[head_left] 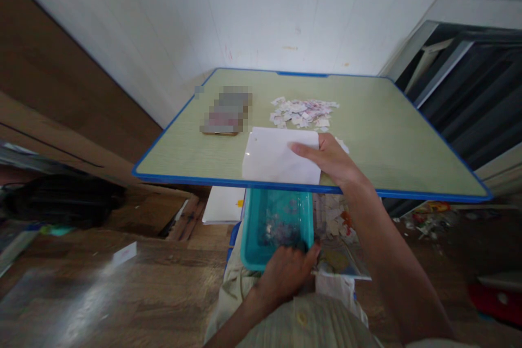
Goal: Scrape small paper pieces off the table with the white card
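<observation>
My right hand lies on a white sheet at the near edge of the green table, fingers flat on the sheet's right side. Below the table edge, my left hand grips the near rim of a teal plastic tub resting on my lap. Small puzzle pieces lie in the tub's bottom. A heap of pale puzzle pieces lies on the table just beyond the white sheet.
A blurred flat object lies left of the heap. The table has a blue rim. Under it are a white paper and a printed picture sheet. A dark bag sits on the wooden floor at left.
</observation>
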### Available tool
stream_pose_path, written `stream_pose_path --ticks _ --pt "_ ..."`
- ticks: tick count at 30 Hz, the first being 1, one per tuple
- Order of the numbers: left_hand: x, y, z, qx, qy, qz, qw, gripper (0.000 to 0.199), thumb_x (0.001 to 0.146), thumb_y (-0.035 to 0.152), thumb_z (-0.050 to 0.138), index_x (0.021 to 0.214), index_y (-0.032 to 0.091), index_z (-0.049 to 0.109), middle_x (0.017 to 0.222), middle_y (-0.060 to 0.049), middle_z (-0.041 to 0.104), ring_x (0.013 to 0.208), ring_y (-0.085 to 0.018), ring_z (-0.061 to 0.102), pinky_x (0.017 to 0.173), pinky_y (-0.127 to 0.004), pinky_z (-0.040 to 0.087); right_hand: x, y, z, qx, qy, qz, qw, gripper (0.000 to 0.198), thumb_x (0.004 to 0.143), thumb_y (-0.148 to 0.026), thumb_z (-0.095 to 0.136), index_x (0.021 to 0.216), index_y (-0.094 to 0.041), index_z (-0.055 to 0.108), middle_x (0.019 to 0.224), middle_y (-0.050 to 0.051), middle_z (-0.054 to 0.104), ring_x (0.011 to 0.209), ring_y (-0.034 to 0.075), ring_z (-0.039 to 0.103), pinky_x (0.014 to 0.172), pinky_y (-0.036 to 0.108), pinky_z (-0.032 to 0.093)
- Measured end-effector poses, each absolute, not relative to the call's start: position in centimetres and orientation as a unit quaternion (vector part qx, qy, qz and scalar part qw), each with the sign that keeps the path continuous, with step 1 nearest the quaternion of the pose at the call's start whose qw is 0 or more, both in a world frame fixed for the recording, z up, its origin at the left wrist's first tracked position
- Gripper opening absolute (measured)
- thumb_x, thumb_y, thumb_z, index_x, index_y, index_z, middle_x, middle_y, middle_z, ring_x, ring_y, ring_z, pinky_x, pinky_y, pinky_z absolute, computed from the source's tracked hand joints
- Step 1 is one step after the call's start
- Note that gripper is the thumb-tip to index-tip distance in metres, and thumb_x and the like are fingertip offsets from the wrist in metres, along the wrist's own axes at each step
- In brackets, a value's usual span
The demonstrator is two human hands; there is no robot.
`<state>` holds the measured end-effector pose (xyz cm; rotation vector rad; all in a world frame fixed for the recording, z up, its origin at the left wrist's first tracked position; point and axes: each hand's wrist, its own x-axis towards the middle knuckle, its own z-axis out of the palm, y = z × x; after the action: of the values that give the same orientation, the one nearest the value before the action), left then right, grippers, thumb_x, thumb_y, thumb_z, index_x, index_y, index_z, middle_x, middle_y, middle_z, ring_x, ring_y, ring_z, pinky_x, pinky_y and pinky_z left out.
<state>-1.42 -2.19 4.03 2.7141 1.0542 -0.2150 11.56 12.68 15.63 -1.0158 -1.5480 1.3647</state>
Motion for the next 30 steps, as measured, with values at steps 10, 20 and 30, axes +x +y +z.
stream_pose_path --ticks 10,20,30 --pt "-1.2 -2.1 4.7 0.919 0.376 -0.057 0.107 0.084 0.074 0.043 0.056 0.133 0.022 0.001 0.064 -0.004 0.061 0.055 -0.024 0.056 0.047 -0.030 0.041 11.4 12.2 16.0 -0.378 -0.569 0.572 0.454 0.028 0.066 -0.037 0.059 0.085 -0.017 0.062 0.082 0.003 0.064 0.069 0.014 0.058 0.064 0.029 0.047" --pt "-1.1 -1.9 4.8 0.918 0.368 -0.083 0.123 0.072 0.081 0.034 0.048 0.133 0.024 -0.002 0.066 -0.005 0.061 0.057 -0.024 0.057 0.048 -0.030 0.041 11.3 12.5 15.9 -0.390 -0.567 0.574 0.444 0.032 0.065 -0.039 0.060 0.087 -0.016 0.062 0.083 0.004 0.064 0.067 0.013 0.057 0.060 0.026 0.046" --pt "-1.1 -1.9 4.7 0.919 0.368 -0.064 0.125 0.077 0.075 0.040 0.056 0.132 0.026 0.006 0.069 -0.005 0.061 0.058 -0.025 0.058 0.048 -0.031 0.042 11.2 11.6 16.0 -0.382 -0.638 0.538 0.396 0.029 0.065 -0.038 0.059 0.082 -0.014 0.063 0.080 0.003 0.064 0.067 0.012 0.056 0.057 0.024 0.045"
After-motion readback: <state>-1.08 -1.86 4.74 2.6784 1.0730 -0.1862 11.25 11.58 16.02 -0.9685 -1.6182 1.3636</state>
